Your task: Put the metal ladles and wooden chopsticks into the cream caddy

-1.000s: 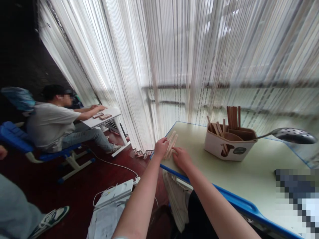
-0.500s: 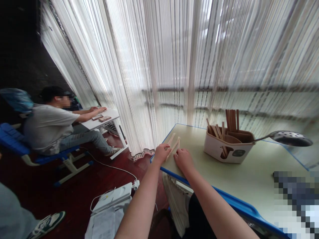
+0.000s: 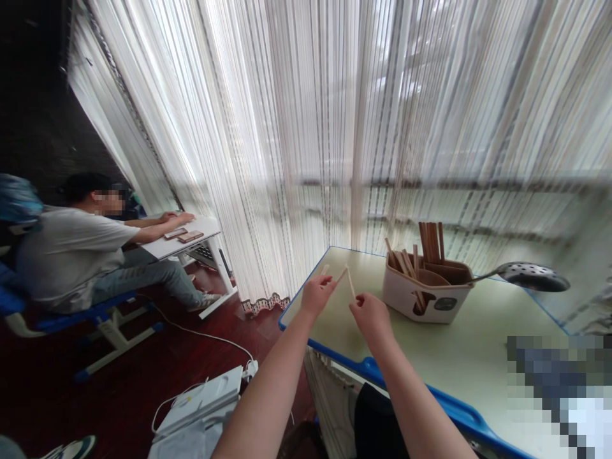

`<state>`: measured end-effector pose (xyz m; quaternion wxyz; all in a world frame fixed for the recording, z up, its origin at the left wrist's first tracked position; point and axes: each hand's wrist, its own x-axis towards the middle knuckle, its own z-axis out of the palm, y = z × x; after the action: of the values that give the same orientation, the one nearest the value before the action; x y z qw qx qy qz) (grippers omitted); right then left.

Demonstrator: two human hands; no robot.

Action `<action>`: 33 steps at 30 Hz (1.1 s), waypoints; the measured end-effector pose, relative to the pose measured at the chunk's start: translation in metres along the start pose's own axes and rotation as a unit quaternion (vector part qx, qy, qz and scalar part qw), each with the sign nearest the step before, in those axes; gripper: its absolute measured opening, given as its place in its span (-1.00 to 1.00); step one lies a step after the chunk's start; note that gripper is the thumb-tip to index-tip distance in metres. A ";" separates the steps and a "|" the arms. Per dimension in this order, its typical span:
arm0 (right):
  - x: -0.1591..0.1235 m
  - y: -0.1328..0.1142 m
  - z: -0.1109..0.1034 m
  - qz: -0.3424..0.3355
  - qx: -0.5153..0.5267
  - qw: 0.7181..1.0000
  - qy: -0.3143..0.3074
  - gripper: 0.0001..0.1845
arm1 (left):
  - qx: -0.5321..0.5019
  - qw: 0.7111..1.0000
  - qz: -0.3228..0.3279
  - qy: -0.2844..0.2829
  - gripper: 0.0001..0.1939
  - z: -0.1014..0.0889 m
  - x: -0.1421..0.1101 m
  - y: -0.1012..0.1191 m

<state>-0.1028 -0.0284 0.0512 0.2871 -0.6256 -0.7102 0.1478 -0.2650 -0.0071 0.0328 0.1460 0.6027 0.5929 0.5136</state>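
My left hand (image 3: pixel 316 296), over the far left part of the table, pinches a thin pale chopstick (image 3: pixel 341 276) that slants up to the right. A second pale chopstick (image 3: pixel 350 284) rises from the closed fingers of my right hand (image 3: pixel 370 313). The tips of the two meet in an upside-down V. Behind my left fingers a short pale stick end (image 3: pixel 326 269) shows; the rest of it is hidden. To the right of my hands stands a white and brown utensil holder (image 3: pixel 430 306) with several brown chopsticks (image 3: pixel 431 242) upright in it.
A slotted metal ladle (image 3: pixel 535 276) sticks out rightward from the holder. The pale table (image 3: pixel 459 357) has a blue edge; a blurred patch covers its right side. At left a person (image 3: pixel 81 248) sits at a white desk (image 3: pixel 205 228). White boxes (image 3: pixel 201 401) with a cable stand on the floor.
My hands have lifted a little and spread apart, the right one moving rightward. The pale chopsticks between them now form a wider upside-down V. The whole view has shifted slightly.
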 end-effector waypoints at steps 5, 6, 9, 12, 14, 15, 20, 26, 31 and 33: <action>-0.003 -0.008 -0.006 -0.043 0.059 0.997 0.014 -0.73 | -0.059 0.998 -0.024 -0.018 -0.64 0.021 0.022 0.018; -0.003 -0.009 -0.005 -0.048 0.067 0.996 0.015 -0.73 | -0.052 0.998 -0.025 -0.020 -0.66 0.023 0.025 0.018; -0.001 -0.006 -0.001 -0.053 0.082 0.995 0.012 -0.73 | -0.087 0.993 -0.071 -0.025 -0.74 0.028 0.032 0.014; 0.003 0.002 0.006 -0.050 0.087 0.995 0.003 -0.73 | -0.175 0.972 -0.157 -0.026 -0.84 0.035 0.032 0.008; 0.006 0.007 0.011 -0.052 0.090 0.995 0.001 -0.72 | -0.207 0.959 -0.192 -0.026 -0.88 0.041 0.031 0.007; 0.006 0.009 0.013 -0.055 0.092 0.994 0.001 -0.72 | -0.218 0.955 -0.199 -0.025 -0.89 0.043 0.031 0.007; 0.007 0.016 0.022 -0.076 0.112 0.991 0.001 -0.72 | -0.291 0.931 -0.221 -0.023 -0.97 0.043 0.032 0.014; 0.008 0.023 0.030 -0.068 0.127 0.989 0.028 -0.73 | -0.334 0.920 -0.201 -0.024 -0.93 0.035 0.031 0.027; 0.008 0.023 0.030 -0.092 0.118 0.988 0.034 -0.74 | -0.328 0.928 -0.175 -0.020 -0.88 0.028 0.032 0.038; 0.008 0.022 0.029 -0.104 0.116 0.987 0.040 -0.72 | -0.328 0.931 -0.162 -0.015 -0.86 0.024 0.033 0.042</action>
<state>-0.1028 -0.0129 0.0180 0.3997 -0.5161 -0.7374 0.1733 -0.2301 0.0215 0.0701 0.4256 0.4246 0.4792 0.6395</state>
